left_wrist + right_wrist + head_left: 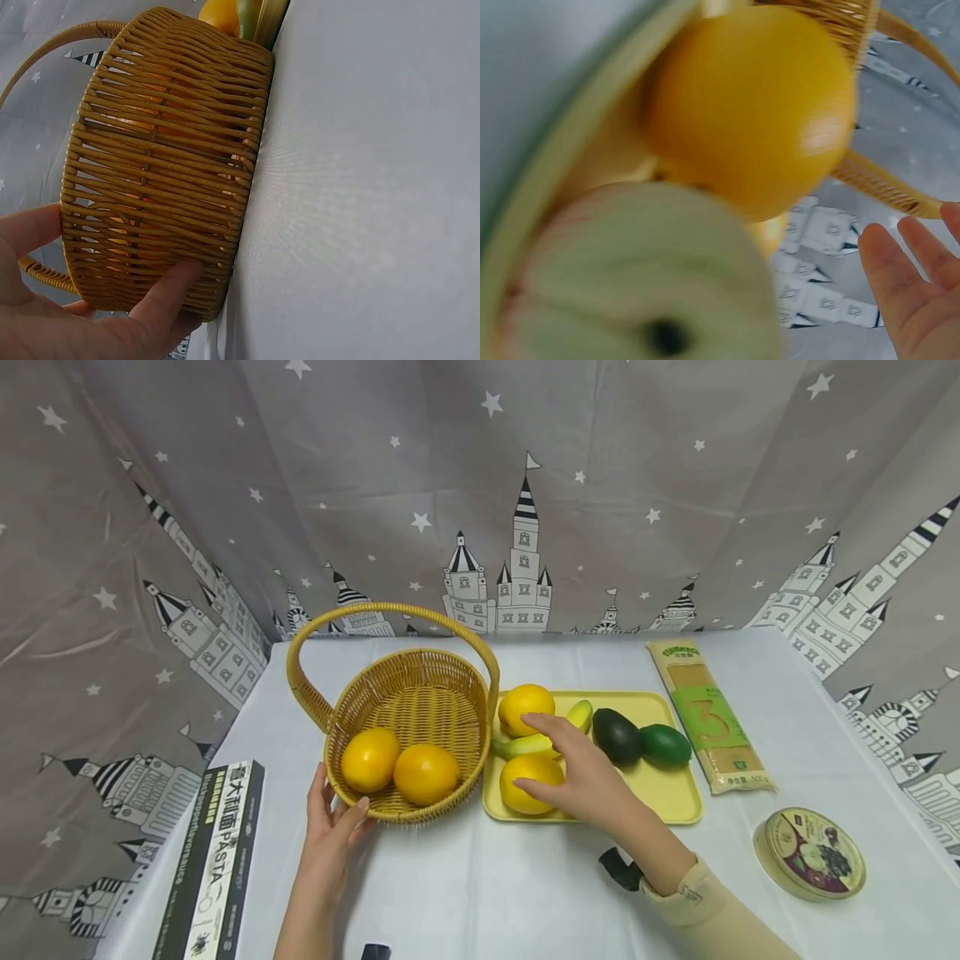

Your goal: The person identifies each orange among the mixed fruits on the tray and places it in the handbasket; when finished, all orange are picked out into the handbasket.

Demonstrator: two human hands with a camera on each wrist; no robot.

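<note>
Curtained-off tabletop set, grey castle-print curtain (450,460), white table covering (517,889)

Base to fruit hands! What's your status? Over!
Left hand holding basket. Right hand empty, above tray, near front round yellow fruit. Two orange fruits in basket. Raised handle might get in the way.
</note>
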